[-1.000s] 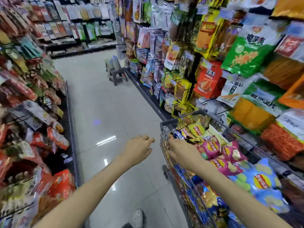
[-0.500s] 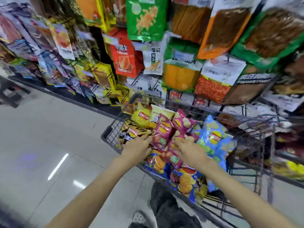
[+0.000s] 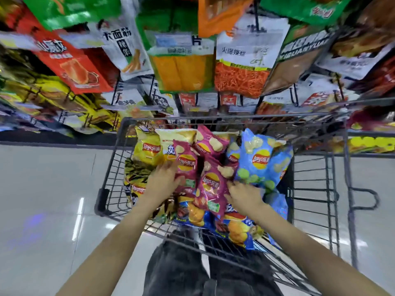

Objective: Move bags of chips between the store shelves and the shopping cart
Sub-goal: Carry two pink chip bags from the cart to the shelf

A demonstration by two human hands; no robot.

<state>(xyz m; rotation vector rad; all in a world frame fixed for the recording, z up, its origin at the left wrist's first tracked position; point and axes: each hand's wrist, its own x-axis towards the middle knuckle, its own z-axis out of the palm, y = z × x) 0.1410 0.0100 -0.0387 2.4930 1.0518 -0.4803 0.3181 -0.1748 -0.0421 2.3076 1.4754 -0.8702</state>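
The head view looks straight down into the shopping cart (image 3: 111, 167), and the thing that matters is the pink bag of chips (image 3: 210, 189) lying between the two hands. Nearest, the right hand (image 3: 243, 194) rests against that bag's right edge, its fingers fairly straight and spread, reaching toward the bag; they do not look curled round it. The left hand (image 3: 163, 180) is a little farther in and to the left, at the lower left edge of a second pink bag (image 3: 186, 165); its thumb lies across that edge, but whether it truly pinches the bag I cannot tell. The near pink bag's long axis runs near to far, tilted slightly left at its far end, so both hands flank it from the sides. The right hand seems better placed to take it. Farther right lies a blue bag (image 3: 259, 161), farther left a yellow bag (image 3: 148, 150). Beyond the cart's far rim hang the store shelves (image 3: 183, 71).
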